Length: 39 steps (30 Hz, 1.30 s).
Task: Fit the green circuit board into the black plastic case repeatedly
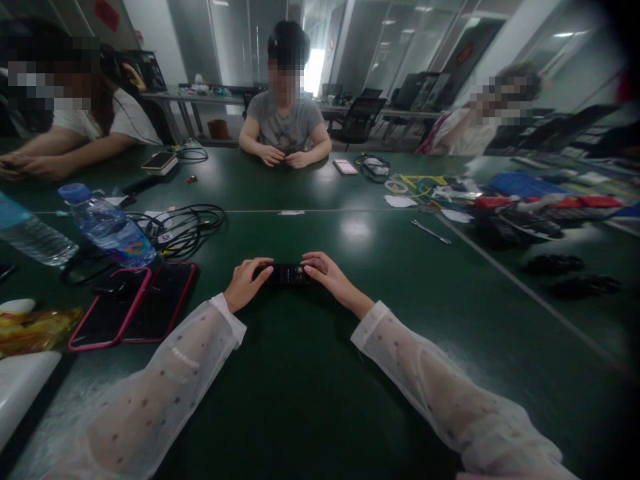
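Note:
A small black box-shaped device [287, 275] with ports or marks on its near face sits on the dark green table [310, 373] in front of me. My left hand [247, 283] grips its left end, thumb on the near side and fingers over the top. At the other end my right hand [333, 280] holds it the same way, fingers curled around the corner. The far side of the device and its underside are hidden. Both forearms wear sheer white sleeves with dark stars.
To the left lie two red-edged phones [160, 303], a water bottle [107, 227] and coiled black cables [193, 227]. A wrench [431, 231] rests at the right, before a heap of wires and tools [540, 197]. A person [285, 113] sits opposite; others sit at both sides.

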Each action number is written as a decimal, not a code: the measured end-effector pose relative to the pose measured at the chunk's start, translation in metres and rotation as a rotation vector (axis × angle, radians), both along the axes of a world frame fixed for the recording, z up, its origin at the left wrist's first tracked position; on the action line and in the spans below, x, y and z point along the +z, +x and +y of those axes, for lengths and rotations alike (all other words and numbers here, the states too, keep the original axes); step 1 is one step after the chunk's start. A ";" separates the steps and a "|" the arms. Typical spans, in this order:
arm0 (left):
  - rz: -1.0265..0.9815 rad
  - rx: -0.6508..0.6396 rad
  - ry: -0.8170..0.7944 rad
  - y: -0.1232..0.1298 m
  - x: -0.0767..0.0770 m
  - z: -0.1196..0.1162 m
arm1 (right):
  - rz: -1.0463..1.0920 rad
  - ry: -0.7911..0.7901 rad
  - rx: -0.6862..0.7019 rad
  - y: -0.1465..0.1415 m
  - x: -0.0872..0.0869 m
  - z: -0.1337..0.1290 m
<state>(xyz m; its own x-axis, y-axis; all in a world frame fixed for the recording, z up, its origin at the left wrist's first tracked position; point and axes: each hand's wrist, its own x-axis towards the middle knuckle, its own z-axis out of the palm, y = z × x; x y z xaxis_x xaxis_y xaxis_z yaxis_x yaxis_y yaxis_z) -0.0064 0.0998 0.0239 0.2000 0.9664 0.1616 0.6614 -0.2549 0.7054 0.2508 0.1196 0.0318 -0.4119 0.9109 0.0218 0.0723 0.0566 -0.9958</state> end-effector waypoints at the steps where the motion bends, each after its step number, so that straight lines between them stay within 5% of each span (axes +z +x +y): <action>1: -0.007 -0.006 -0.004 0.000 0.000 0.000 | -0.006 0.001 0.001 0.000 0.001 0.000; 20: -0.138 -0.042 -0.012 -0.003 -0.002 0.002 | -0.069 0.036 0.006 0.002 -0.006 0.000; 39: -0.418 -0.220 -0.216 -0.008 0.006 0.002 | -0.062 0.073 0.022 0.001 -0.002 -0.003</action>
